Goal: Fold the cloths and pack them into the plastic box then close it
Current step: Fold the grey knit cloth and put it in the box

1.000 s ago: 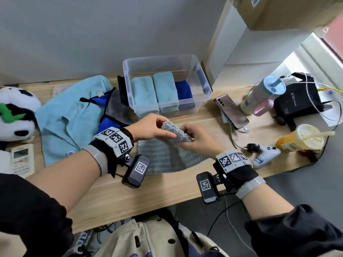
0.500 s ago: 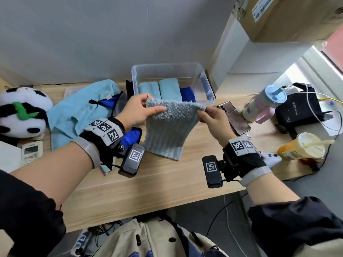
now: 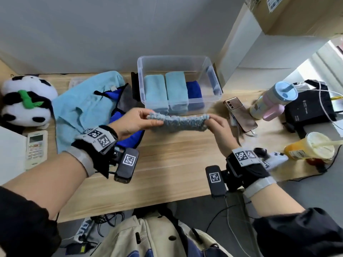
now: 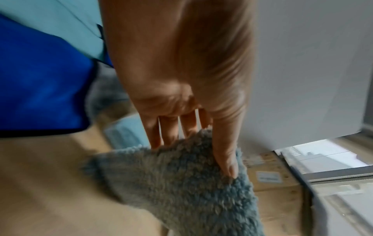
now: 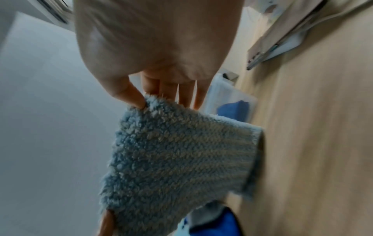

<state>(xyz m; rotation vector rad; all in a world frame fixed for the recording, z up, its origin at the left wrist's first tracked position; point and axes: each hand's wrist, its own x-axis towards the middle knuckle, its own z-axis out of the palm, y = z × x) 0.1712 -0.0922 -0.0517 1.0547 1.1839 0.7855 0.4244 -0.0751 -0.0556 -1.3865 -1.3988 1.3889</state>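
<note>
A fuzzy grey-blue cloth [image 3: 178,122] is stretched between both hands, just in front of the clear plastic box [image 3: 213,76]. My left hand [image 3: 137,121] pinches its left corner between thumb and fingers [image 4: 226,159]. My right hand [image 3: 217,125] pinches the right corner, thumb on the cloth [image 5: 181,151]. The open box holds two folded light-blue cloths [image 3: 165,91] and a dark blue one [image 3: 194,91]. More unfolded cloths lie left of the box: a light-blue one [image 3: 81,106], a blue one [image 3: 130,138] and a grey one [image 3: 126,99].
A panda plush [image 3: 24,101] and a remote [image 3: 36,147] sit at the far left. Right of the box lie a phone [image 3: 241,115], a tumbler [image 3: 272,101], a black case [image 3: 308,108], a drink cup [image 3: 310,147] and a game controller [image 3: 274,158]. A cardboard box [image 3: 297,13] overhangs top right.
Both hands lifted the grey-blue cloth off the table, spread it out hanging, then moved it forward and down toward the table in front of the box.
</note>
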